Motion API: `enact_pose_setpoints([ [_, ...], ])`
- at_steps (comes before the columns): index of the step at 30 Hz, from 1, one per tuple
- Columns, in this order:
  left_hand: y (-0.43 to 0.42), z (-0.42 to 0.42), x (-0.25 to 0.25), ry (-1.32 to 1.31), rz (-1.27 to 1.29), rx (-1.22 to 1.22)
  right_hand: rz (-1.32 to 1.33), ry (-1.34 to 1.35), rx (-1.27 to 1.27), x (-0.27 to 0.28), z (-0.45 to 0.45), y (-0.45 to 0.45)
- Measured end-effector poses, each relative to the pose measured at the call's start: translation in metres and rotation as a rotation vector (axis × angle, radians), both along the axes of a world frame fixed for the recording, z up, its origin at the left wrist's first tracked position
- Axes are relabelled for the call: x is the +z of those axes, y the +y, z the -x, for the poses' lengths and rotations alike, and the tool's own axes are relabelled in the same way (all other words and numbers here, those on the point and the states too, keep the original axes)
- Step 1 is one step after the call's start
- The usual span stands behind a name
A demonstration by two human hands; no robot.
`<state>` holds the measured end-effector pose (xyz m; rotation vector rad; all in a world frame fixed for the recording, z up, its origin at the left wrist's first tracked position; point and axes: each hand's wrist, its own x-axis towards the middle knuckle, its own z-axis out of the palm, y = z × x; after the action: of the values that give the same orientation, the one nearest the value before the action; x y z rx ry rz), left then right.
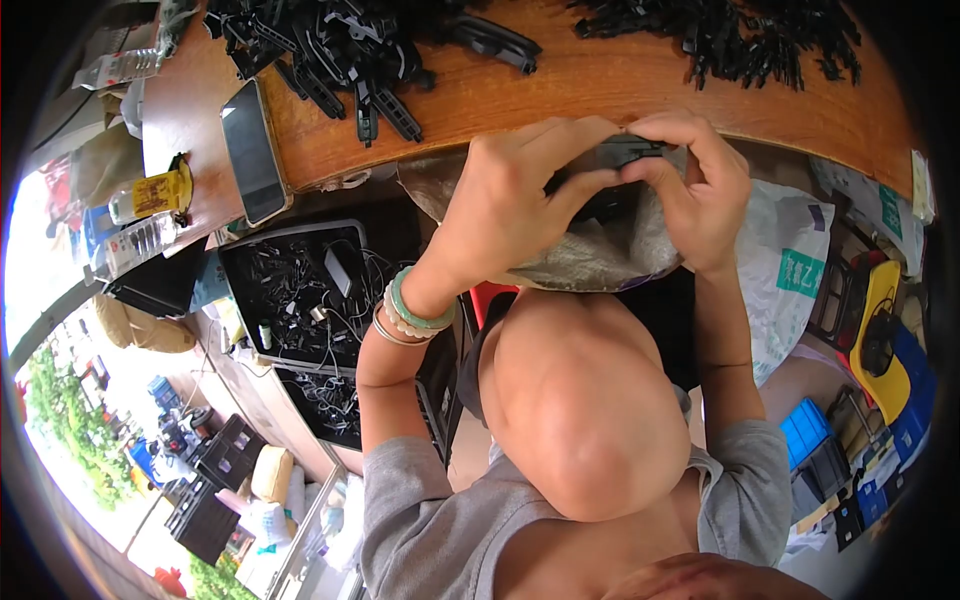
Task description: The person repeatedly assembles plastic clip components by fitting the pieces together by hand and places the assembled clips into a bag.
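Both my hands are raised at the table's near edge, over the open mouth of a woven sack (600, 258). My left hand (512, 190), with bracelets at the wrist, pinches the left end of a small black plastic part (630, 150). At its other end, my right hand (703, 180) has thumb and forefinger closed on the same part. The fingers partly cover the piece, so its exact kind does not show. Dark contents show inside the sack below. Beyond the hands, a long black plastic piece (495, 43) lies on the wooden table (590, 85).
Two heaps of black plastic parts, a left heap (340, 45) and a right heap (755, 40), cover the far table. A phone (253, 150) lies at left. Black trays (290, 235) with small parts and cables stand lower left. A white bag (775, 325) hangs at right.
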<state>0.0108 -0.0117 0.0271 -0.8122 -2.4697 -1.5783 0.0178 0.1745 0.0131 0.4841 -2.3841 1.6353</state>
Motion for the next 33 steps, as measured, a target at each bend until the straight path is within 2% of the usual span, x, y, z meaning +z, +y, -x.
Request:
enact_pose_setpoints([
  [2,-0.004,0.0,0.003,-0.149,0.04,0.008,-0.011,0.001,-0.004,0.001,0.002,0.002],
  [3,-0.008,0.001,0.003,-0.145,0.039,0.009,-0.015,-0.083,0.099,0.003,0.005,0.005],
  [4,-0.013,0.002,0.002,-0.299,0.056,-0.057,-0.02,-0.165,0.202,0.004,0.009,0.008],
  [5,-0.016,0.003,0.001,-0.455,0.074,-0.125,-0.02,-0.16,0.201,0.001,0.014,0.011],
  [6,-0.018,0.003,-0.003,-0.451,0.074,-0.126,0.106,-0.185,0.241,-0.006,0.022,0.015],
  [7,-0.02,0.003,-0.009,-0.276,0.117,-0.143,0.231,-0.212,0.283,-0.012,0.032,0.018],
  [8,-0.022,0.003,-0.012,-0.103,0.159,-0.158,0.232,-0.211,0.287,-0.019,0.047,0.022],
  [10,-0.022,0.011,-0.011,-0.027,0.186,-0.093,-0.387,0.492,-0.123,-0.03,0.076,0.027],
  [11,-0.023,0.02,-0.014,0.088,0.253,0.074,-0.387,0.495,-0.121,-0.029,0.08,0.025],
  [12,-0.023,0.03,-0.017,0.202,0.319,0.243,-0.568,0.511,-0.172,-0.027,0.085,0.023],
  [13,-0.025,0.04,-0.022,0.203,0.319,0.247,-0.748,0.523,-0.223,-0.025,0.087,0.02],
  [15,-0.027,0.056,-0.032,0.449,0.564,0.337,-0.751,0.5,-0.215,-0.023,0.084,0.011],
  [18,-0.026,0.057,-0.037,0.497,0.604,0.23,-0.761,0.459,-0.163,-0.024,0.073,0.007],
  [20,-0.019,0.048,-0.037,0.533,0.599,0.231,-0.732,0.441,-0.072,-0.024,0.067,0.006],
  [22,-0.014,0.04,-0.037,0.628,0.489,0.299,-0.73,0.457,-0.066,-0.024,0.063,0.005],
  [23,-0.009,0.038,-0.038,0.676,0.371,0.351,-0.636,0.457,-0.083,-0.026,0.061,0.005],
  [24,-0.005,0.032,-0.036,0.677,0.37,0.351,-0.543,0.456,-0.099,-0.027,0.059,0.004],
  [26,0.002,0.018,-0.029,0.148,-0.014,0.443,-0.442,0.368,-0.158,-0.024,0.051,0.001],
  [28,0.004,0.018,-0.024,0.057,-0.106,0.48,-0.343,0.274,-0.219,-0.023,0.046,-0.004],
  [30,0.004,0.019,-0.012,-0.272,-0.434,0.447,-0.119,0.079,-0.187,-0.022,0.045,-0.006],
  [31,0.004,0.019,-0.012,-0.282,-0.452,0.457,-0.118,0.08,-0.189,-0.023,0.044,-0.005],
  [33,-0.002,0.022,-0.024,-0.279,-0.417,0.415,0.0,-0.143,-0.152,-0.025,0.044,-0.006],
])
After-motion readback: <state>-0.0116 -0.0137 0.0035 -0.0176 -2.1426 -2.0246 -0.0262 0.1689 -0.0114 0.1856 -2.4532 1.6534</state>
